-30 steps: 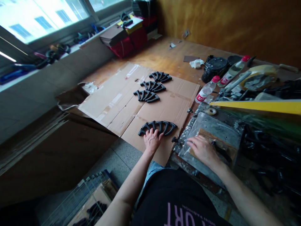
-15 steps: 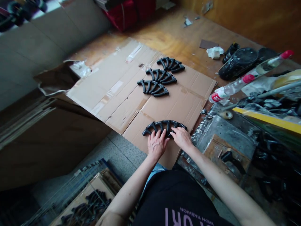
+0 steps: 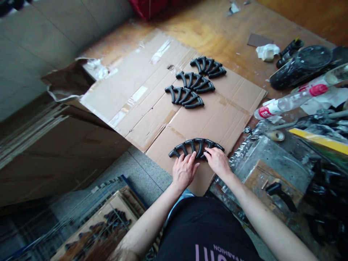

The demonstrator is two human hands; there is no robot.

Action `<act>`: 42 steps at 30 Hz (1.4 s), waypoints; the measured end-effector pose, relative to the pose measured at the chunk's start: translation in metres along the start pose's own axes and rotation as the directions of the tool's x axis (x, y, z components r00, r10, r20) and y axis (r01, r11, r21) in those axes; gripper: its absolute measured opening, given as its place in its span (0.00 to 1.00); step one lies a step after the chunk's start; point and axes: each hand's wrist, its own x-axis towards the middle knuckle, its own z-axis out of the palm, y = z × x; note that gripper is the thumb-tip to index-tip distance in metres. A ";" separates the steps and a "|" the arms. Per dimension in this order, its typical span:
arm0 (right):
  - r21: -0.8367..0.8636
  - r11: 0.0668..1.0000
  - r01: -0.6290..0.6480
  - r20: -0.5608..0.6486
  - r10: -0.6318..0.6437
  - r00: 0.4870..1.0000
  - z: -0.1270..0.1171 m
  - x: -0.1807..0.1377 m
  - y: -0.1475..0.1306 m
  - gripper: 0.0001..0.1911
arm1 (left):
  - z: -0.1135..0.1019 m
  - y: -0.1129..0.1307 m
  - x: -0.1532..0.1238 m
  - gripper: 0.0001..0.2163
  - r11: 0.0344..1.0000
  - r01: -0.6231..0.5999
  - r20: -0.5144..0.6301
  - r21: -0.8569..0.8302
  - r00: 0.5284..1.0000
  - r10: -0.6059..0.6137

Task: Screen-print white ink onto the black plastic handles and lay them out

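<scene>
Near the front edge of the cardboard, several black curved handle-like parts (image 3: 200, 145) lie side by side in an arc, their wider heads touching at the far side. My left hand (image 3: 185, 168) lies over the near ends of the left and middle parts, fingers spread and fingertips touching them. At the right end of the arc, my right hand (image 3: 218, 161) has thumb and fingers closed about one black handle, partly covering it. Farther back on the cardboard sit three fanned groups of the same parts: a near one (image 3: 185, 96), a middle one (image 3: 195, 81) and a far one (image 3: 208, 66).
The flattened cardboard sheet (image 3: 119, 98) covers part of a wooden table. To the right are plastic bottles (image 3: 288, 103), a black cylinder (image 3: 300, 67), a tape roll (image 3: 276, 136) and a loose black part (image 3: 280, 194). A wire rack with more black parts (image 3: 116, 217) stands lower left.
The camera view has shifted, so the scene sits differently in the picture. My left fingers have drawn slightly nearer to me along the parts; my right hand stays at the arc's right end.
</scene>
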 end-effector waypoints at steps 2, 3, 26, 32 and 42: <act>0.008 1.000 0.005 -0.004 -0.005 1.000 0.000 0.000 0.000 0.19 | 0.000 -0.002 0.004 0.24 1.000 0.000 0.002 -0.022 1.000 0.000; 0.011 1.000 0.006 -0.007 -0.006 1.000 0.001 0.000 0.000 0.19 | -0.001 -0.003 0.005 0.24 1.000 -0.004 0.009 -0.030 1.000 0.004; 0.071 0.996 -0.062 0.039 0.060 0.997 -0.002 0.002 -0.012 0.19 | 0.020 0.021 0.026 0.21 0.975 0.214 -0.114 0.062 0.972 -0.206; 0.083 0.996 -0.044 0.055 0.039 0.998 -0.001 0.001 -0.009 0.19 | 0.020 0.015 0.028 0.19 0.981 0.178 -0.125 0.084 0.978 -0.166; 0.064 0.995 0.081 0.001 -0.082 0.997 0.003 -0.012 0.000 0.28 | -0.015 -0.087 0.092 0.19 0.980 -0.160 -0.077 0.119 0.982 0.170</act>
